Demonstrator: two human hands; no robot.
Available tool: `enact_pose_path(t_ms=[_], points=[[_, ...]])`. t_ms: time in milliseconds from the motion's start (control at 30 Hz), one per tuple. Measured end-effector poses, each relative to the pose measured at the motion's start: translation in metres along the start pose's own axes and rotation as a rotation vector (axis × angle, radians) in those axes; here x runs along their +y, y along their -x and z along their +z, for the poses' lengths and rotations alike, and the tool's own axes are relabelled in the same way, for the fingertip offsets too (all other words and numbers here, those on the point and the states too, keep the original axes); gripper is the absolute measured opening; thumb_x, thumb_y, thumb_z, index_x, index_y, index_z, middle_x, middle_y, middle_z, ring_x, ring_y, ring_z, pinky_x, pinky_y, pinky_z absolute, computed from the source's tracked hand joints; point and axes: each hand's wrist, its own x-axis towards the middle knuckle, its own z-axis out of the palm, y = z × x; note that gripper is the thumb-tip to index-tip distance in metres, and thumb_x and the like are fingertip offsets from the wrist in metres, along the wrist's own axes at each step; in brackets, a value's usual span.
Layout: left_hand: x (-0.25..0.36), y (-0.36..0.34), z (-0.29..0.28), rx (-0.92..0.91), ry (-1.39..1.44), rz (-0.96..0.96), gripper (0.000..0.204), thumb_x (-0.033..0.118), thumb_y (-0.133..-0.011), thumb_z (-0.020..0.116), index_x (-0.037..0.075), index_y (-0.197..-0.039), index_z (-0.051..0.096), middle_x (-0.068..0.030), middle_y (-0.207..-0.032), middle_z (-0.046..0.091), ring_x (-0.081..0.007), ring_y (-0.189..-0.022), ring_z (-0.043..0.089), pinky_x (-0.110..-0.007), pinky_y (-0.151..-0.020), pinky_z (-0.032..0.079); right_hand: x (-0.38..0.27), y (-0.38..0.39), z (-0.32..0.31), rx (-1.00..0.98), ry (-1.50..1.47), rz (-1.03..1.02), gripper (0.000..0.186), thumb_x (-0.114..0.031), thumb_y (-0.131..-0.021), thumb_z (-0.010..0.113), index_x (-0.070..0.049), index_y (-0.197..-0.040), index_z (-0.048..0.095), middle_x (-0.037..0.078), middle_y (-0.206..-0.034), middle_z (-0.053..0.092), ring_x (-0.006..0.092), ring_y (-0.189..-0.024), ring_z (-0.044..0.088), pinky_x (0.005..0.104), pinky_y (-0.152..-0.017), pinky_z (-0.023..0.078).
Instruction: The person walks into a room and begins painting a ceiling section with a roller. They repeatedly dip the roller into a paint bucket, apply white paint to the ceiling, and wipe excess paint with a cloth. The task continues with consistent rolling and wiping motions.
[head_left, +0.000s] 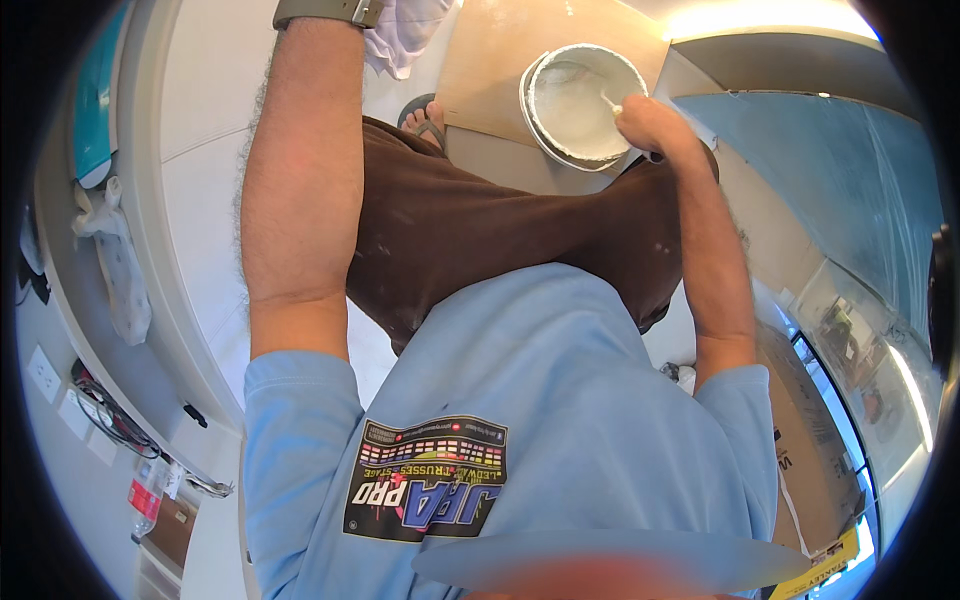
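Note:
My right hand (pixel 650 126) is closed at the right rim of a white bucket (pixel 526 100). It grips a small pale tool (pixel 611 105), whose thin end points into the bucket; its exact kind I cannot make out. Whitish, creamy material (pixel 575 112) coats the inside of the bucket. My left arm (pixel 305 170) stretches toward the top edge, with a watch strap (pixel 325 10) at the wrist. The left hand itself lies beyond the picture. Near that wrist hangs a crumpled whitish cloth (pixel 405 38).
The bucket stands on a tan board (pixel 490 75). My sandalled foot (pixel 427 122) is beside it. Blue sheeting (pixel 830 170) covers a surface at right, above a cardboard box (pixel 810 430). At left are a plastic bag (pixel 118 265), cables (pixel 115 405) and a bottle (pixel 146 497).

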Motion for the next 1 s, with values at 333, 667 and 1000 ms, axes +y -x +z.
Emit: enact_pose_path(t_ms=[333, 667, 1000], points=[[-0.005, 0.000, 0.008, -0.004, -0.135, 0.144, 0.019, 0.012, -0.092, 0.048, 0.003, -0.098, 0.063, -0.0194, -0.086, 0.062, -0.0329, -0.085, 0.065, -0.040, -0.071, 0.053, 0.007, -0.006, 0.006, 0.058, -0.019, 0.014, 0.031, -0.011, -0.081, 0.046, 0.007, -0.090, 0.069, 0.032, -0.093, 0.065, 0.0438, -0.088, 0.066, 0.0489, -0.079, 0.051], [0.004, 0.005, -0.004, -0.040, -0.205, 0.250, 0.020, 0.013, -0.092, 0.048, 0.002, -0.092, 0.065, -0.0212, -0.087, 0.063, -0.0355, -0.086, 0.065, -0.042, -0.074, 0.053, 0.001, 0.015, 0.002, 0.028, -0.011, 0.006, 0.031, -0.015, -0.087, 0.046, 0.009, -0.095, 0.063, 0.032, -0.095, 0.064, 0.0455, -0.093, 0.062, 0.0517, -0.083, 0.048], [0.004, 0.001, 0.000, -0.058, -0.004, 0.099, 0.031, 0.024, -0.091, 0.050, -0.003, -0.088, 0.062, -0.0256, -0.091, 0.065, -0.0451, -0.087, 0.062, -0.050, -0.077, 0.049, -0.013, 0.047, 0.010, 0.178, -0.004, 0.066, 0.028, -0.014, -0.085, 0.048, 0.004, -0.099, 0.064, 0.028, -0.096, 0.066, 0.0413, -0.093, 0.065, 0.0501, -0.084, 0.050]])
